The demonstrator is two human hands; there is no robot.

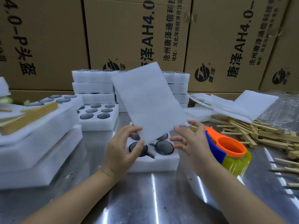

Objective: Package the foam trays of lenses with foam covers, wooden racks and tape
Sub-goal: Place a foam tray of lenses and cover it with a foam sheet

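The foam cover (148,101) hung tilted just above the foam tray (155,162), its low edge over the tray's near lenses (164,147). The left hand (123,151) pinched the cover's lower corner between thumb and fingers. The right hand (194,143) was released, fingers straight and spread at the cover's other low edge (whether the tips touched it could not be told). The tray sat on the table (153,199), with the tape dispenser (229,147) just right of it, loose wooden racks (258,133) further right, and stacked trays (93,86) behind it.

The step in hand looked to be laying the cover on the tray. To do it well, the right hand should take its corner, both low corners be squared to the tray's near edge, and the sheet then be lowered flat without dragging across the lenses. The foam looked floppy, so a one-sided hold would likely skew it.
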